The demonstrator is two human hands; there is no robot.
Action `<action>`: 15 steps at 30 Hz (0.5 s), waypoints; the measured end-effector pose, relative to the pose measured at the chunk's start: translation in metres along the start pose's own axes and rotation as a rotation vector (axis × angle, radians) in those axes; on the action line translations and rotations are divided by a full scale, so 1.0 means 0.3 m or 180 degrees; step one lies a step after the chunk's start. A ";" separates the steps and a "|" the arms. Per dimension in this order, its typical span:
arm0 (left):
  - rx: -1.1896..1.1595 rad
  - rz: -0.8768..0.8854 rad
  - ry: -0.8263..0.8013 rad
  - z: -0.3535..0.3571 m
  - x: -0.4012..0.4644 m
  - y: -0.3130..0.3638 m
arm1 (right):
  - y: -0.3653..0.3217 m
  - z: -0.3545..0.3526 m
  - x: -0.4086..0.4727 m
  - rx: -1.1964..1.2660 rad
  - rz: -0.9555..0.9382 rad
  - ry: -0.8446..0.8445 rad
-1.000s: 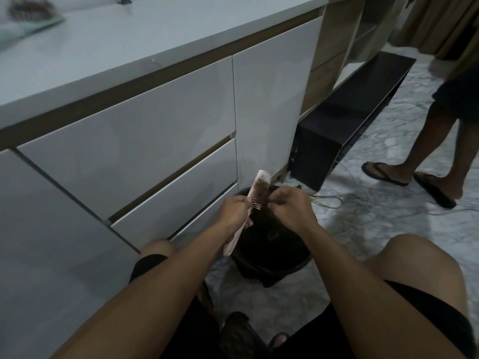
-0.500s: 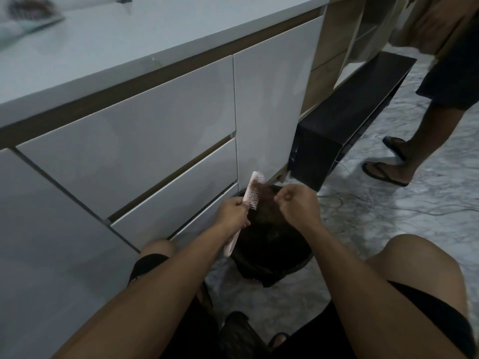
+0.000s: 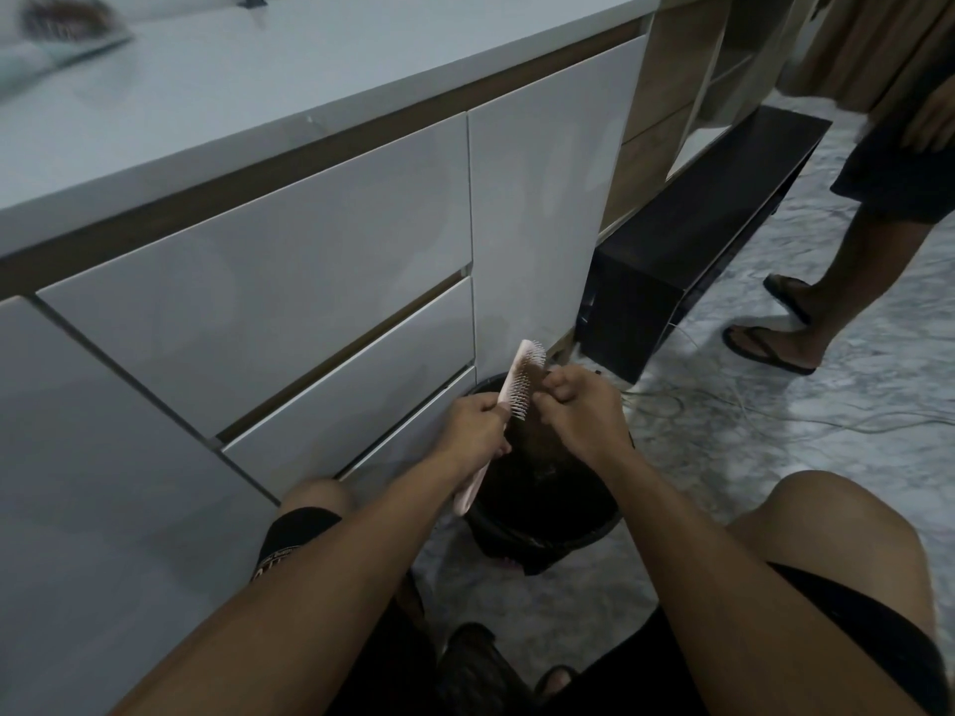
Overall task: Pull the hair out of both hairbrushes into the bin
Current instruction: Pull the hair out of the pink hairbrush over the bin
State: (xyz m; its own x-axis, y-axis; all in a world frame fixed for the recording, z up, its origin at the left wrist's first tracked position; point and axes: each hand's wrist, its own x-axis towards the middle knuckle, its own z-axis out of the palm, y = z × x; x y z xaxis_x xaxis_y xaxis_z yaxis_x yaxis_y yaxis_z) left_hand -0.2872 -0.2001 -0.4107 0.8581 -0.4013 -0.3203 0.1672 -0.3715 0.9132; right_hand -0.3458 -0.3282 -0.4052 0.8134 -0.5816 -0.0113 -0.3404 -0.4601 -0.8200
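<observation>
My left hand grips the handle of a pink hairbrush, held upright over a black bin on the floor, bristles turned to the right. My right hand is against the bristles with its fingers pinched together; a dark brown clump of hair hangs below it over the bin's mouth. A second hairbrush, full of dark hair, lies blurred on the white counter at the top left.
White drawer fronts stand just left of the bin. A black low cabinet lies beyond it. Cables trail over the marble floor. Another person's legs in flip-flops stand at the right. My bare knees flank the bin.
My right hand pulled away from the brush with hair, then came back to the bristles. The brush has tilted slightly. The other person has stepped leftward, closer to the cabinet.
</observation>
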 end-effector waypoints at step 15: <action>-0.0019 0.0029 0.0023 -0.008 0.003 0.001 | 0.016 -0.005 0.013 0.0282 0.0448 -0.0018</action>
State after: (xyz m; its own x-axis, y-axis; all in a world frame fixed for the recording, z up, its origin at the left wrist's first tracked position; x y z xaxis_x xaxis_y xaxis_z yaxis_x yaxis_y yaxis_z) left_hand -0.2852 -0.1984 -0.4100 0.8631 -0.3985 -0.3103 0.1623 -0.3630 0.9176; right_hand -0.3449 -0.3338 -0.4082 0.7633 -0.6322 -0.1328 -0.4086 -0.3132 -0.8573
